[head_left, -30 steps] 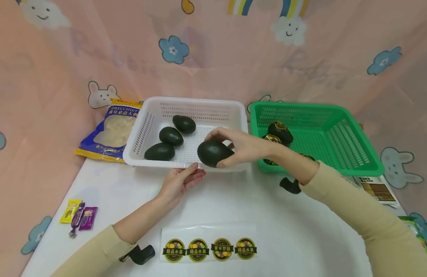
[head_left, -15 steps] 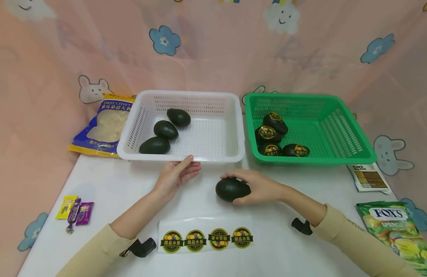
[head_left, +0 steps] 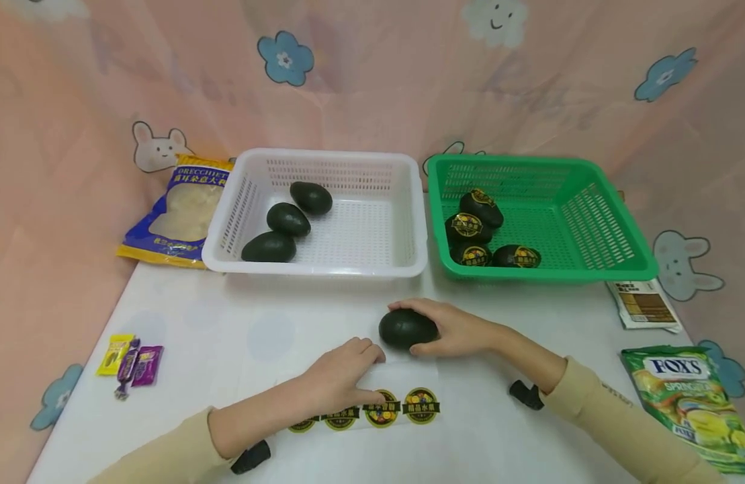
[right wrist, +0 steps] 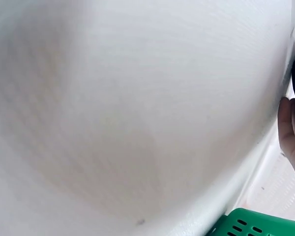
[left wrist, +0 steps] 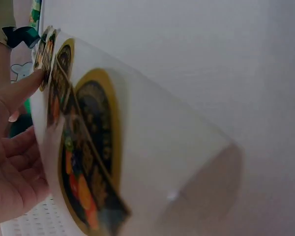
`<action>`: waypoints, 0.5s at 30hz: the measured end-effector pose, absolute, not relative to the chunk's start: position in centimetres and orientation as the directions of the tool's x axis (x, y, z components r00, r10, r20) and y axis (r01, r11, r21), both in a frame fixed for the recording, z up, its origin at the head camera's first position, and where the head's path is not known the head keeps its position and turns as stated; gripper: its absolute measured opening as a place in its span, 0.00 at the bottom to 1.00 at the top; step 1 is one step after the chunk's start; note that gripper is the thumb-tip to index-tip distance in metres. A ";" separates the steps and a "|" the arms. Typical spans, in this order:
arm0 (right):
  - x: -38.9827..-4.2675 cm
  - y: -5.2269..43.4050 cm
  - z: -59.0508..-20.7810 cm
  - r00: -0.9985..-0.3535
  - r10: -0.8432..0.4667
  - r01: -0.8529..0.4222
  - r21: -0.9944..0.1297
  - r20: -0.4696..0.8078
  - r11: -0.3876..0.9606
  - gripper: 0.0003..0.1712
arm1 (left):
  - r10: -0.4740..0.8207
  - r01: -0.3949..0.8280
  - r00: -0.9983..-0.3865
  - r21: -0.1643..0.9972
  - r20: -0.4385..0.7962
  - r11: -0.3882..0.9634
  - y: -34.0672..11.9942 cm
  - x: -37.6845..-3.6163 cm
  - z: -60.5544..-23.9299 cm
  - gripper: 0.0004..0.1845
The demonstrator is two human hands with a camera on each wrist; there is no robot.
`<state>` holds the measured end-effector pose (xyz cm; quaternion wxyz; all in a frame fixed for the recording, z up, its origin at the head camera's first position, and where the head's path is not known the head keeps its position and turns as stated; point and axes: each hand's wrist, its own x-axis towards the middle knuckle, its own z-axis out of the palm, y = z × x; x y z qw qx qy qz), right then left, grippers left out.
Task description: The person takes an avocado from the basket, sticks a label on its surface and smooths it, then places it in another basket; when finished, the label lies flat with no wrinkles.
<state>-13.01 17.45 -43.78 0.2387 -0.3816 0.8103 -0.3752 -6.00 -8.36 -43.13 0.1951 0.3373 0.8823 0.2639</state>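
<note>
My right hand (head_left: 446, 329) grips a dark green avocado (head_left: 405, 328) that rests on the white table, in front of the gap between the two baskets. My left hand (head_left: 346, 374) lies on a clear sticker sheet (head_left: 422, 402) of round black-and-yellow fruit labels near the table's front edge and covers its left part. In the left wrist view a straight finger (left wrist: 20, 91) touches the sticker sheet (left wrist: 91, 147) at one label's edge. The right wrist view shows mostly table, with the right hand's edge (right wrist: 288, 133) at the far right.
A white basket (head_left: 314, 269) at the back holds three plain avocados (head_left: 287, 219). The green basket (head_left: 532, 275) beside it holds several labelled avocados (head_left: 467, 228). A pasta bag (head_left: 187, 212) lies at the back left, wrapped candies (head_left: 130, 363) at the left, a FOX'S bag (head_left: 692, 396) and a brown packet (head_left: 643, 306) at the right.
The right hand carried the avocado from the white basket's front rim down onto the table. The left hand left the basket's rim and came down onto the sticker sheet.
</note>
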 end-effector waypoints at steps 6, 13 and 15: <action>-13.1 17.6 -43.3 -0.627 -0.776 -0.477 -0.752 -0.071 0.454 0.40 | 0.754 0.426 -0.647 0.768 -0.110 0.477 -9.0 -7.2 -43.1 0.03; -11.6 18.2 -41.9 -0.643 -0.708 -0.607 -0.758 0.292 0.239 0.21 | 0.785 0.431 -0.617 0.808 -0.063 0.403 -11.0 -8.5 -41.4 0.10; -10.8 18.3 -41.4 -0.623 -0.700 -0.629 -0.756 0.350 0.182 0.18 | 0.789 0.446 -0.612 0.796 -0.062 0.409 -11.3 -8.7 -40.9 0.11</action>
